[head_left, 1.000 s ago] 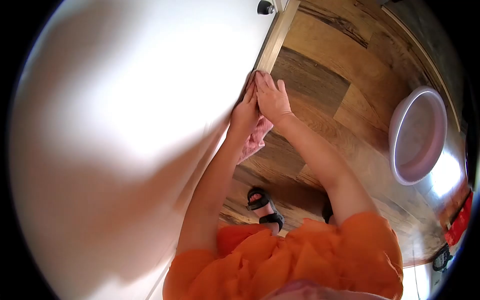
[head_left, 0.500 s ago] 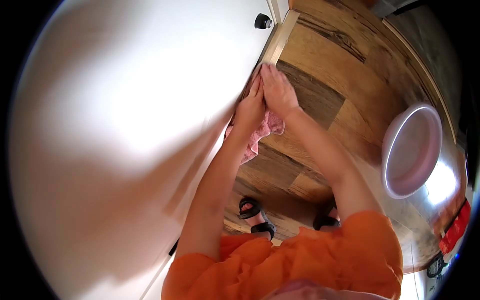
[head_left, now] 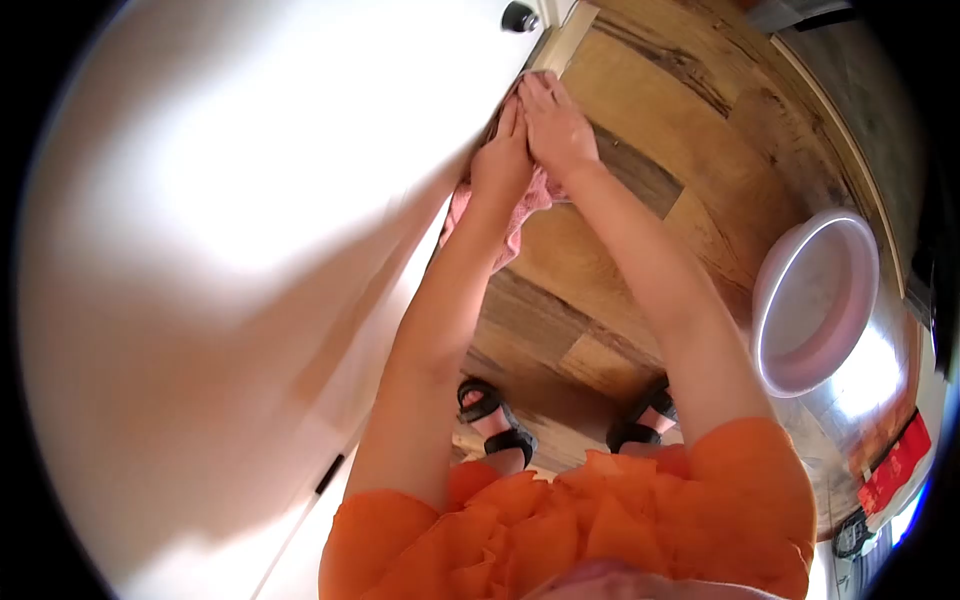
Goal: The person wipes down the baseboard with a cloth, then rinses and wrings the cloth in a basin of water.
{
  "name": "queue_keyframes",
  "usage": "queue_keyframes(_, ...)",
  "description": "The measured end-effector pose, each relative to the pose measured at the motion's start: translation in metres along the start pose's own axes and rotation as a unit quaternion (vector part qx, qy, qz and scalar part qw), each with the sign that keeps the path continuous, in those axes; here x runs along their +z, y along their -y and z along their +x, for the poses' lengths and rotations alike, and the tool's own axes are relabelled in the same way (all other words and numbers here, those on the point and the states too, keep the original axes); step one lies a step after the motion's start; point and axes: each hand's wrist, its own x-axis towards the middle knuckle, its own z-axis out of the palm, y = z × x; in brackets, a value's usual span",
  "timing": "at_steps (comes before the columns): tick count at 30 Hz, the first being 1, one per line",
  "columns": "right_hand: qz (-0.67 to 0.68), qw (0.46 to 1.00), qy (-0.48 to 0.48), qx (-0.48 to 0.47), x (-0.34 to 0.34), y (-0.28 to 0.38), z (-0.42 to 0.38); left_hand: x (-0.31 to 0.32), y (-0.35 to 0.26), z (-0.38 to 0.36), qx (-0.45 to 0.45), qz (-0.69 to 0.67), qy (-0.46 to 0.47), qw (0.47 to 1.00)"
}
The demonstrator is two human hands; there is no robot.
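Observation:
A pink cloth lies bunched on the wooden floor along the bottom of a white upright panel. My left hand presses it into the corner, its fingers pointing forward. Beside and partly against it, my right hand bears down on the cloth's far end, with fingers close together and curved over it. A bit of cloth shows past my right fingertips. The undersides of both hands are hidden.
A black knob-like fitting sits low near the panel's far end, by a pale wooden strip. To the right stands a pale pink basin. Black sandals are on my feet. A red item lies at far right.
Both hands have slid forward along the panel's base, taking the pink cloth with them. My view has shifted slightly; the basin appears a little further left.

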Motion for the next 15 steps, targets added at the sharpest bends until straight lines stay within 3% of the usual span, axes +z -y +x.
queue_keyframes(1, 0.034, 0.999, 0.016, -0.002, -0.008, 0.025, -0.016, -0.009, 0.002, -0.027, -0.019, -0.018, 0.007, 1.0)
queue_keyframes(3, 0.124, 0.99, 0.061, 0.008, -0.03, 0.08, -0.053, -0.027, 0.013, -0.091, -0.106, 0.001, 0.124, 0.987)
queue_keyframes(5, 0.195, 0.977, 0.087, 0.011, -0.007, 0.146, -0.104, -0.041, 0.034, -0.164, -0.165, -0.029, 0.194, 0.967)
queue_keyframes(7, 0.092, 0.986, 0.119, -0.075, -0.02, 0.198, -0.149, -0.034, 0.07, -0.245, -0.133, -0.01, 0.159, 0.978)
queue_keyframes(10, 0.146, 0.97, 0.153, -0.12, -0.036, 0.228, -0.17, -0.045, 0.091, -0.287, -0.094, 0.07, 0.158, 0.981)
queue_keyframes(11, 0.142, 0.971, 0.146, -0.127, -0.034, 0.232, -0.174, -0.038, 0.098, -0.298, -0.066, 0.075, 0.117, 0.988)
queue_keyframes(13, 0.133, 0.973, 0.136, -0.131, -0.039, 0.204, -0.147, -0.024, 0.097, -0.271, -0.004, 0.087, 0.039, 0.995)
queue_keyframes(15, 0.185, 0.972, 0.146, -0.024, -0.049, 0.174, -0.12, -0.033, 0.06, -0.226, 0.021, 0.094, 0.019, 0.995)
